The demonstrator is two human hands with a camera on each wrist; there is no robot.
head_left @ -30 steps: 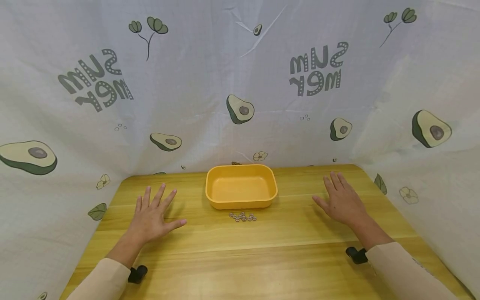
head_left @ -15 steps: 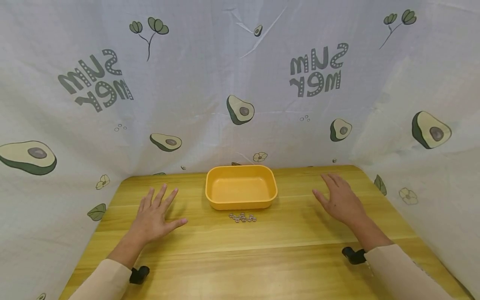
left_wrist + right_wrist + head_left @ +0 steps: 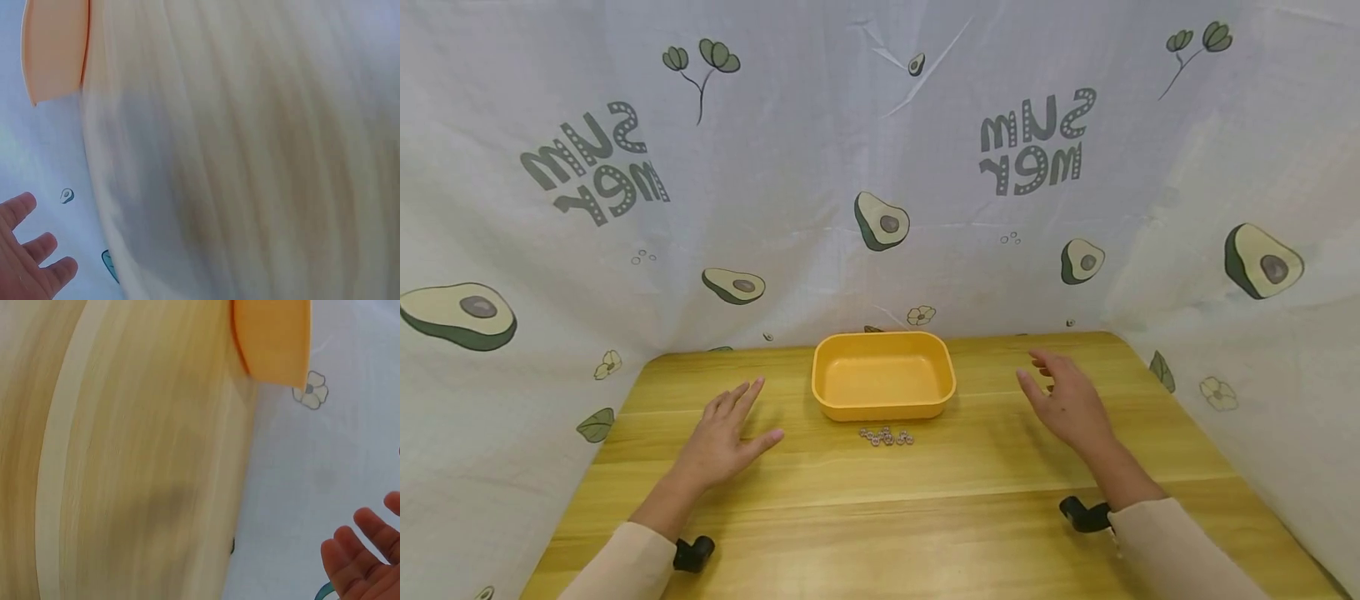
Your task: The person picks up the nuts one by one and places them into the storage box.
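Note:
A yellow rectangular tray [image 3: 883, 412] with nothing in it stands at the back middle of the wooden table. Just in front of it lies a loose cluster of small pinkish-silver pieces, like beads or nuts [image 3: 887, 438]. My left hand [image 3: 718, 442] is over the table left of the tray, thumb apart from the fingers, holding nothing. On the other side my right hand [image 3: 1067, 404] hovers with loosely bent fingers and an empty palm. Both wrist views catch fingers of a hand [image 3: 31, 250] and an edge of the tray [image 3: 274, 344].
The wooden table [image 3: 880, 533] reaches back to a pale cloth [image 3: 790, 167] printed with avocados and mirrored lettering, which also hangs along both sides. A black wrist mount [image 3: 694, 553] sits at the left wrist, another black mount [image 3: 1084, 514] at the right.
Both hands have shifted inward, toward the tray. Their spread fingers have drawn together, and the right hand's fingers have bent. The tray and small pieces stay in place.

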